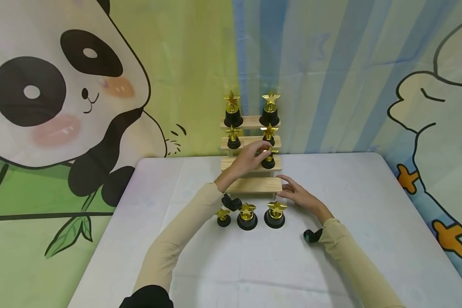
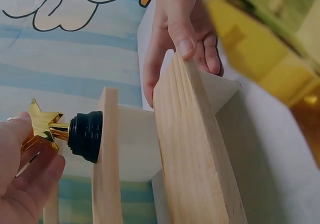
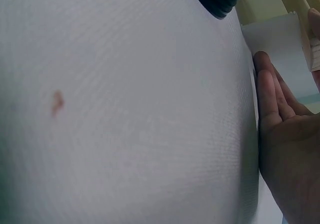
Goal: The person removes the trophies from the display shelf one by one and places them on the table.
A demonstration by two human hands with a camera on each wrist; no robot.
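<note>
My left hand (image 1: 249, 158) reaches over a tiered wooden stand (image 1: 254, 185) and pinches a small gold star trophy (image 1: 268, 162) by its star. In the left wrist view, the trophy's black base (image 2: 86, 136) meets a shelf board (image 2: 107, 154), and fingers (image 2: 42, 176) lie against the star. At the right end of the lowest board (image 2: 182, 134), my right hand (image 1: 299, 196) grips the stand, its thumb on one edge and a finger at the opposite edge. The right wrist view shows the right hand's other fingers (image 3: 268, 91) low beside the stand's white side support (image 3: 280, 44).
Two trophies (image 1: 270, 110) stand on the top tier and two smaller ones (image 1: 233, 139) on the tier below. In front of the stand, three more trophies (image 1: 247, 217) stand in a row on the white-covered table (image 1: 231, 261). A printed cloth backdrop (image 1: 200, 77) hangs behind.
</note>
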